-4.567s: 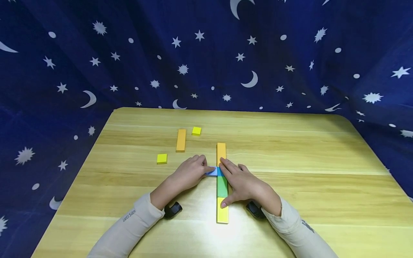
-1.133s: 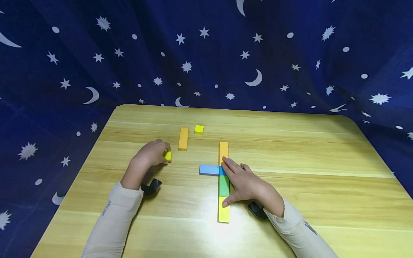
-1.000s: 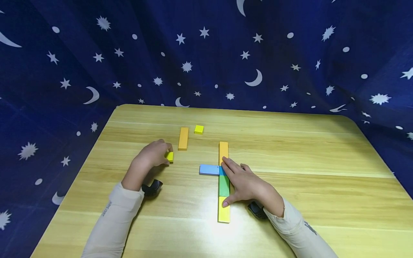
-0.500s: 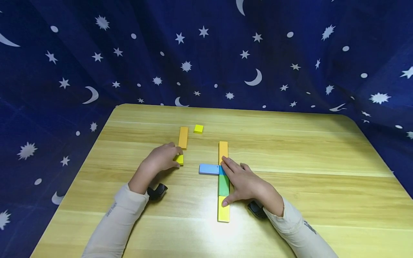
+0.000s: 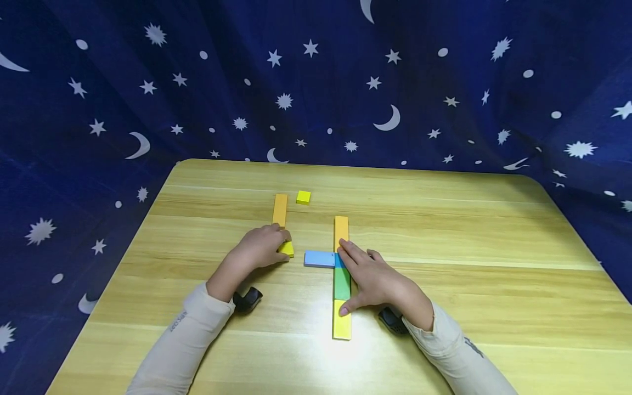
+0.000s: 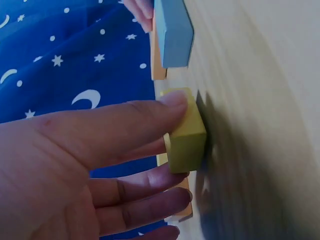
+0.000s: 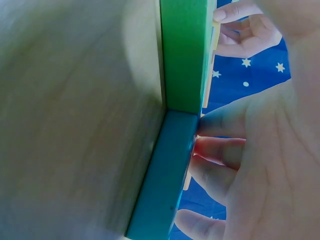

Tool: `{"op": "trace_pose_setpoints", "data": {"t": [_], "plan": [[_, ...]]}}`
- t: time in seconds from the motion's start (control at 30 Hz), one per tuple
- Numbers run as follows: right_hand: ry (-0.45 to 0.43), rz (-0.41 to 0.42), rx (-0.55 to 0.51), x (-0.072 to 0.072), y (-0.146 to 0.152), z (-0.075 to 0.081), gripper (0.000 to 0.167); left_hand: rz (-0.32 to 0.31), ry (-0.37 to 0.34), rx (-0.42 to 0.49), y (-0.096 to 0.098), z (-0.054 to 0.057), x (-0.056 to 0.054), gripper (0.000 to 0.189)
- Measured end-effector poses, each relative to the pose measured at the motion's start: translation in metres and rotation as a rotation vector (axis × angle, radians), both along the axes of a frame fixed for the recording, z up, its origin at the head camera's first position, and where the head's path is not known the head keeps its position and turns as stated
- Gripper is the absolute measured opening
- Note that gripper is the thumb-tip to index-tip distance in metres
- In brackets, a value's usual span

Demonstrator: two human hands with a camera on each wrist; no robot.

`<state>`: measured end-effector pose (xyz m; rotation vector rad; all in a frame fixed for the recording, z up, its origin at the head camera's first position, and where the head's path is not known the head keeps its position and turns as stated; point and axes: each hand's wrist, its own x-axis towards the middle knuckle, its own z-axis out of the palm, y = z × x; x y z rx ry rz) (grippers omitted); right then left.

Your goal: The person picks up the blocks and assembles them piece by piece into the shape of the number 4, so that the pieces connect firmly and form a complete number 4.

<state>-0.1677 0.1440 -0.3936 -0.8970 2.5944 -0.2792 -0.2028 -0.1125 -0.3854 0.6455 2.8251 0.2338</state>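
My left hand point(image 5: 259, 247) pinches a yellow square block point(image 6: 187, 145) between thumb and fingers, close over the table, left of a light blue block point(image 5: 318, 259). My right hand point(image 5: 376, 281) rests with straight fingers on a line of flat blocks. Its fingertips lie where an orange block point(image 5: 341, 227) meets a darker blue one point(image 5: 338, 261); its thumb touches a long yellow block point(image 5: 342, 328). Between them lies a green block point(image 5: 341, 284). The light blue block sticks out leftward from the line. In the right wrist view, the blue block point(image 7: 162, 175) abuts the green one.
A loose orange block point(image 5: 280, 209) lies just beyond my left hand, with another yellow square block point(image 5: 303, 197) at its upper right. All lie on a wooden table point(image 5: 469, 236). A dark blue star-patterned curtain point(image 5: 296, 82) hangs behind the table's far edge.
My left hand let go of the light blue block, took hold of the yellow square block at the left and has brought it rightward and slightly nearer. My right hand has stayed on the line.
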Motion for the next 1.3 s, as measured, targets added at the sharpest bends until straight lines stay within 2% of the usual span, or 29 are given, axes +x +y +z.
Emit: {"op": "trace_pose_setpoints", "data": {"t": [0.5,1.3], "plan": [[0.006,0.007,0.004,0.0,0.0,0.001,0.122,-0.032,0.019,-0.006,0.011,-0.004,0.004,0.038],[0.003,0.002,-0.002,0.0,0.0,0.001,0.122,-0.089,0.051,0.027,0.013,-0.004,0.009,0.038]]}}
